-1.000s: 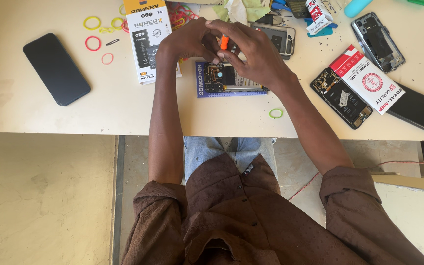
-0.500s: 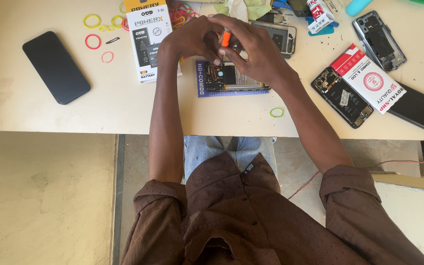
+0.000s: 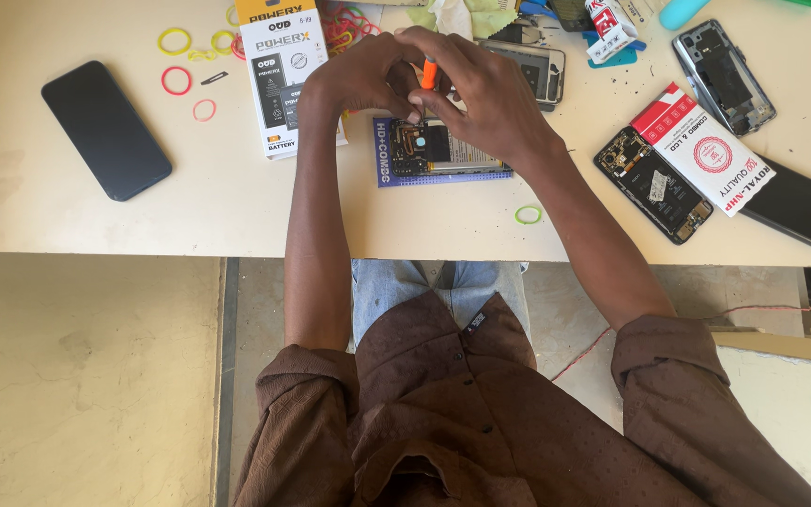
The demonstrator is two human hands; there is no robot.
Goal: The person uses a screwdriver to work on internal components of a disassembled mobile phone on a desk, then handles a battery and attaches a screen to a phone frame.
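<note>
Seen from above, the left hand (image 3: pixel 354 80) and right hand (image 3: pixel 481 94) pinch an orange screwdriver (image 3: pixel 429 73) over an opened phone (image 3: pixel 434 150) on the tabletop (image 3: pixel 237 202), its insides exposed, back cover not refitted

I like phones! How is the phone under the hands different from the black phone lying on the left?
The opened phone under the hands shows its inner parts; the black phone is closed, plain and dark. The opened phone lies on a blue card; the black phone lies slanted on the bare table, untouched. Both lie flat.
</note>
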